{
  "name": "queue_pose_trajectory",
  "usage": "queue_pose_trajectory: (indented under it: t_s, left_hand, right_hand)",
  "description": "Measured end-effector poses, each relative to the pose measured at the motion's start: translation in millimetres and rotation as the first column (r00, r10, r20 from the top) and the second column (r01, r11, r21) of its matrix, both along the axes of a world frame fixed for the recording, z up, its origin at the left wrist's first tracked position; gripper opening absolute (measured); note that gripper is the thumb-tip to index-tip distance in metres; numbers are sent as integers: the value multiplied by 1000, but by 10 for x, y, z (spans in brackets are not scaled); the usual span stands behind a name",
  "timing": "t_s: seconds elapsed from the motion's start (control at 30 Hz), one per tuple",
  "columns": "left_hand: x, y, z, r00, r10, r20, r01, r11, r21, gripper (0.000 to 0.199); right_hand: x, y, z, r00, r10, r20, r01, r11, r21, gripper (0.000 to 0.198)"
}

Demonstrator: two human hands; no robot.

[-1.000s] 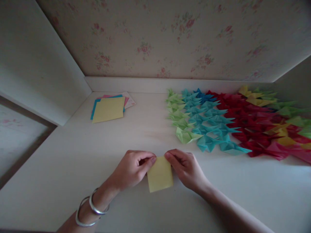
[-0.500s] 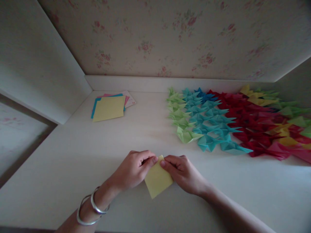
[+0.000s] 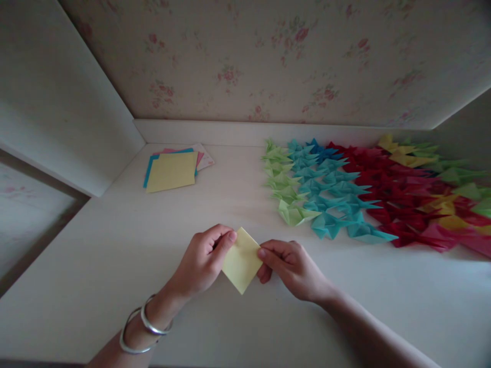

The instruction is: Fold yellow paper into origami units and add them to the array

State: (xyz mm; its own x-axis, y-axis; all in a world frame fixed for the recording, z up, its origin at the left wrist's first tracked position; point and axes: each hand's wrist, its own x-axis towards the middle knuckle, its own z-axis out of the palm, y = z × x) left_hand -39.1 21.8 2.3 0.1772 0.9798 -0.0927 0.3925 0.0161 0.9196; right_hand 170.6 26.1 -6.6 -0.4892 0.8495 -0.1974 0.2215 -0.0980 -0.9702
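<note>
A small pale-yellow square of origami paper [image 3: 242, 263] is held between my hands above the white desktop, one corner pointing toward me. On its left side, my left hand [image 3: 207, 258] pinches the paper near the upper edge between thumb and fingers. My right hand [image 3: 289, 266] grips the right-hand corner, thumb on top and fingers curled beneath. Whether the square is folded in layers I cannot tell. Two silver bangles [image 3: 149, 327] circle my left wrist.
At the back left lies a stack of coloured paper sheets [image 3: 172, 173], yellow on top. Rows of folded paper figures in green, turquoise [image 3: 343, 189], red [image 3: 399, 189] and yellow cover the right side of the white desk [image 3: 115, 266]. Floral wallpaper [image 3: 230, 61] rises behind.
The yellow paper has turned and risen slightly, away from me. My left hand has moved up and left; my right hand has shifted from the top corner to the right corner.
</note>
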Motion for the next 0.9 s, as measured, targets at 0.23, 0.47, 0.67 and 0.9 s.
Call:
queue_pose_trajectory:
  t_s: [0.23, 0.47, 0.67, 0.9]
  left_hand:
    - [-21, 12, -13, 923, 86, 375, 11, 968, -250, 29]
    - [-38, 24, 28, 872, -71, 484, 193, 959, -206, 27]
    - [-63, 7, -3, 838, 1, 546, 165, 953, -254, 23]
    - [-64, 6, -38, 859, -146, 490, 283, 934, -218, 21]
  right_hand:
    - [106, 37, -96, 955, -88, -284, 12, 966, -259, 33]
    - [93, 35, -153, 863, -198, -464, -43, 888, -458, 26]
    - [69, 24, -108, 867, -232, -441, -19, 869, -495, 28]
    - [70, 31, -83, 891, -287, -352, 58, 841, -538, 38]
